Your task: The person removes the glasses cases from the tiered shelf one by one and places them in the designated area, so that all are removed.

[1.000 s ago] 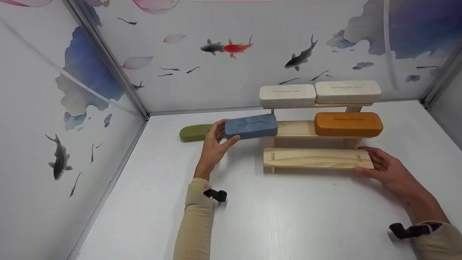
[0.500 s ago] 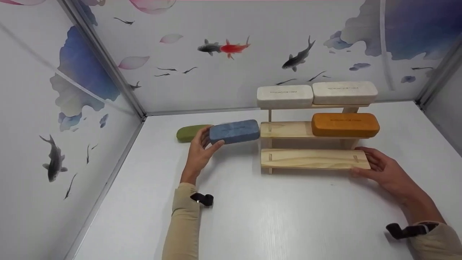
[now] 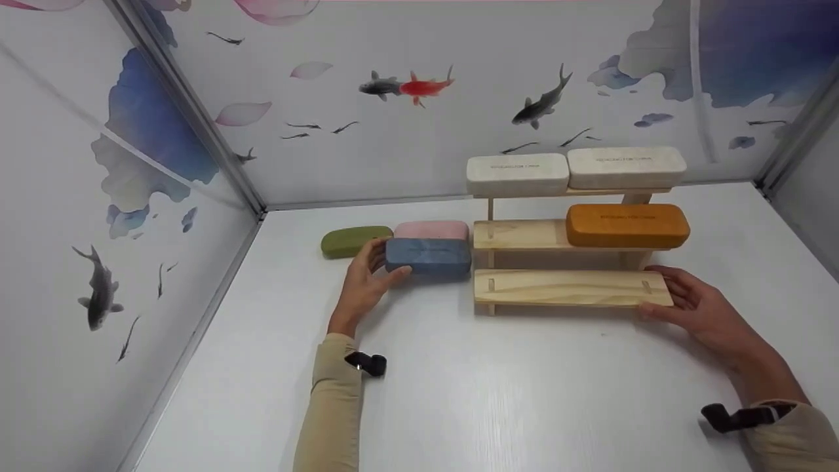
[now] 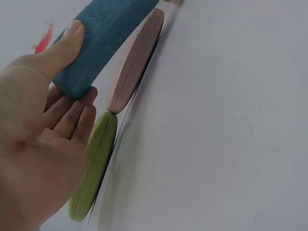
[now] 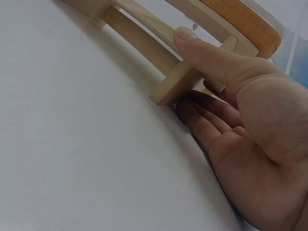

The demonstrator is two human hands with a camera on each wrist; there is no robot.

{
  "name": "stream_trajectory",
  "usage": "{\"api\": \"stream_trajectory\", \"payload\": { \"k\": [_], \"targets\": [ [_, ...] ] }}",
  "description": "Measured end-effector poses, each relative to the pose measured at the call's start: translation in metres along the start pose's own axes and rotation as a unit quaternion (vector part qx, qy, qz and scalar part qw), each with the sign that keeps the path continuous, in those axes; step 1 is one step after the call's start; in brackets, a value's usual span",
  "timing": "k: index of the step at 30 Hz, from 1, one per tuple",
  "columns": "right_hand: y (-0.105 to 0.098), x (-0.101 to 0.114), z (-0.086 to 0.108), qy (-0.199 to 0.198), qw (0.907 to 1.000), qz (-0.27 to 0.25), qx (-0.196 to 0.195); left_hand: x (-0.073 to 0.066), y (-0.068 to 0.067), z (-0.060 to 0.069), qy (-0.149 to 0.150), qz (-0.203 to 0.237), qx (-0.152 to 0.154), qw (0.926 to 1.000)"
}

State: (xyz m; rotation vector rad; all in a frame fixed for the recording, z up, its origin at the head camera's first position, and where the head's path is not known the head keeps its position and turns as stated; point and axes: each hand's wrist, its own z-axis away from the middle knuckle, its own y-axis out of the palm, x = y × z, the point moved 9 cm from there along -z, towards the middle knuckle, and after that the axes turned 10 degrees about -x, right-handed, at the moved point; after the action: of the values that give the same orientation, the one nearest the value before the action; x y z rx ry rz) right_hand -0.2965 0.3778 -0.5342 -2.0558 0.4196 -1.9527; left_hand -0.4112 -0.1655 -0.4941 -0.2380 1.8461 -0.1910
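My left hand [image 3: 360, 282] grips the left end of a blue glasses case [image 3: 429, 257], thumb on its near side and fingers behind. In the left wrist view the blue glasses case [image 4: 103, 43] is tilted, with the thumb pressed on its face. Behind it in the head view is a pink glasses case [image 3: 432, 229], partly covered. A green glasses case [image 3: 354, 241] lies left of the pink one. My right hand [image 3: 704, 311] holds the right end of the lowest step of a three-step wooden rack [image 3: 570, 288]. The right wrist view shows its thumb on top and fingers beneath.
Two white glasses cases [image 3: 518, 174] sit side by side on the rack's top step. An orange glasses case [image 3: 628, 226] sits at the right of the middle step. Printed panels [image 3: 419, 144] wall the white table [image 3: 511, 387] at the back and left.
My left hand has drawn the blue glasses case leftward from the middle step, then lowered it toward the table. The pink glasses case has come into view behind it. My right hand stays on the rack.
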Motion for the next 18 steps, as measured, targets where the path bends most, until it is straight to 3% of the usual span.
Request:
{"api": "stream_trajectory", "payload": {
  "k": [8,18],
  "targets": [
    [-0.001,-0.0007,0.0001,0.009,1.0,0.0,-0.001,-0.0021,0.0092,-0.0043,0.004,-0.032,0.021,0.9993],
    [-0.0008,-0.0013,0.0001,0.012,0.9999,-0.008,-0.001,-0.0013,0.0049,-0.0055,0.0,-0.113,0.036,0.993]
  ]
}}
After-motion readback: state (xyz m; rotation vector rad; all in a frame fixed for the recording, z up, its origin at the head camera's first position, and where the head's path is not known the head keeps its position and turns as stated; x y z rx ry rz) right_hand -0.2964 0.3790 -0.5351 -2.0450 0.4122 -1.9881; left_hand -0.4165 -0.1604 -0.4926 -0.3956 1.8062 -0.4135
